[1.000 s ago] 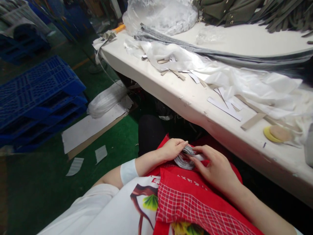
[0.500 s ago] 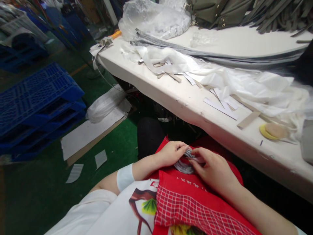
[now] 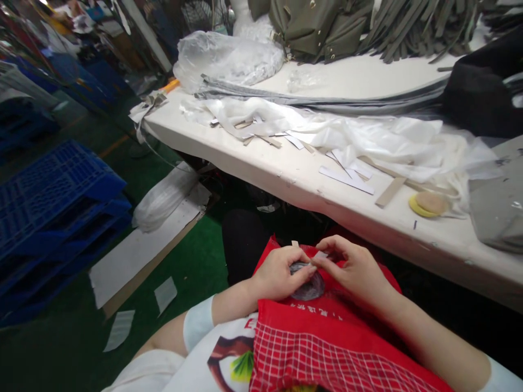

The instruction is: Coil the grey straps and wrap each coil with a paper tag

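A grey coiled bundle of thin cord or strip (image 3: 309, 289) rests on the red apron (image 3: 347, 310) over my lap. My left hand (image 3: 280, 272) is closed around the coil's upper left part, thumb and fingers gripping it. Close against it, my right hand (image 3: 353, 267) pinches a small pale strip (image 3: 321, 255) between thumb and fingers, at the coil's upper edge. Whether the strip is joined to the coil I cannot tell. A small beige tab (image 3: 295, 244) sticks out just above my left hand.
Ahead stands a white-covered table (image 3: 245, 169) with paper strips (image 3: 346, 179), crumpled white sheeting (image 3: 368, 136), a yellow tape roll (image 3: 427, 204) and dark olive bags (image 3: 306, 27). On the left are stacked blue pallets (image 3: 61, 185) and a flat board (image 3: 139, 256) on the green floor.
The view has tilted up and turned right. My right hand has shifted up from inside the coil to its upper edge. My left hand still grips the coil.
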Demonstrator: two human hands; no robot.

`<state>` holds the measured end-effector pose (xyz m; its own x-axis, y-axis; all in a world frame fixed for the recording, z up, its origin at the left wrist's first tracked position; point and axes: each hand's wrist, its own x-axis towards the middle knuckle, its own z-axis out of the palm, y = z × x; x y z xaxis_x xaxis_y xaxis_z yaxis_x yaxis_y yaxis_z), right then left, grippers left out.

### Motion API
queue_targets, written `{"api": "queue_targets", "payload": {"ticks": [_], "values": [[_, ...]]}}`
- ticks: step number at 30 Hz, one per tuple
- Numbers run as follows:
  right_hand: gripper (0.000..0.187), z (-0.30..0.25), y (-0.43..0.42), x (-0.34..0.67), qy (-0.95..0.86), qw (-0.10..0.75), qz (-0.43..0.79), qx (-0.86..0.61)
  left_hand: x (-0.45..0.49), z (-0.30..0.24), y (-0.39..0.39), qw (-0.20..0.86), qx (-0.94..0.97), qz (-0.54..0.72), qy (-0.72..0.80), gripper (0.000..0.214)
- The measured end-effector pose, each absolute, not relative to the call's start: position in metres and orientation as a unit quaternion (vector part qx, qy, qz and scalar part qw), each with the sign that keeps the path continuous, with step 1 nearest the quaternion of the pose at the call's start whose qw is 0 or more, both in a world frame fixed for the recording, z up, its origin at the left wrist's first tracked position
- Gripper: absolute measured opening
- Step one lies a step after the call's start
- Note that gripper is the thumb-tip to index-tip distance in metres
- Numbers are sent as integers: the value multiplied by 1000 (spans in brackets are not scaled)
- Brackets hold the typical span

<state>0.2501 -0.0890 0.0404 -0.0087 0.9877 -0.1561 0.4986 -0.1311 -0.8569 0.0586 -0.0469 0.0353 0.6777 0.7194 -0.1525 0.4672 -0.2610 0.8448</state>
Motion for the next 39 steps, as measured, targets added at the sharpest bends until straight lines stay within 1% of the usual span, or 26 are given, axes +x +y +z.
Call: {"api": "queue_targets", "payload": {"ticks": [3, 4, 6, 7, 9, 12, 16, 20, 24, 27, 30, 34, 39], "values": [[32, 31, -77, 257, -569, 293, 421, -642, 60, 34, -49, 472, 791, 140, 362, 21], [39, 26, -72, 258, -565, 286, 449, -630, 61, 34, -49, 469, 796, 145, 353, 21], [49, 15, -66, 256, -533, 285, 551, -576, 63, 36, -50, 459, 810, 160, 327, 20], [51, 10, -64, 253, -496, 295, 610, -543, 64, 36, -50, 454, 817, 168, 312, 20], [47, 0, -64, 247, -386, 330, 703, -498, 65, 37, -51, 448, 827, 181, 288, 20], [39, -8, -69, 240, -246, 369, 755, -483, 67, 36, -54, 444, 830, 197, 275, 19], [40, -11, -75, 240, -236, 387, 749, -483, 68, 33, -61, 417, 827, 213, 311, 19], [41, -12, -80, 240, -292, 419, 668, -541, 67, 28, -61, 416, 788, 203, 406, 21], [37, -12, -86, 236, -370, 424, 573, -596, 68, 22, -52, 468, 742, 159, 453, 25], [37, -11, -88, 238, -398, 406, 543, -618, 73, 18, -47, 516, 710, 142, 458, 26], [37, -7, -85, 245, -423, 384, 551, -609, 78, 16, -46, 543, 671, 160, 479, 25], [41, 2, -80, 259, -438, 349, 613, -557, 81, 17, -48, 539, 661, 164, 496, 23], [34, 5, -76, 262, -454, 311, 618, -561, 78, 13, -54, 524, 670, 176, 496, 18]]}}
